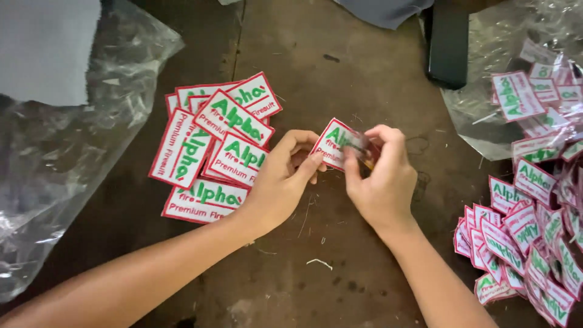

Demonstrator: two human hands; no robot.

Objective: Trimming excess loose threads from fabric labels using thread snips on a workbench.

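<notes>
Fingers (313, 163) of the left hand (280, 185) pinch the lower left edge of a white patch (331, 143) with a red border and green lettering, thumb and fingertips closed on it; the right hand (381, 176) closes on the patch's right side, its fingertips also gripping something small and blurred that I cannot make out. The patch is held just above the middle of the brown worktop (340, 255), tilted. To the left lies a loose pile of patches (209, 155) of the same kind, flat and overlapping, well apart from the hands. On the right, a bigger heap of patches (528, 231) spills off clear plastic sheeting (480, 54). More crumpled clear plastic (73, 152) covers the left edge, beside a grey sheet (42, 42). A dark post (448, 42) stands at the top. Bare worktop, strewn with thread scraps (320, 263), stays open between the two piles and below the hands.
</notes>
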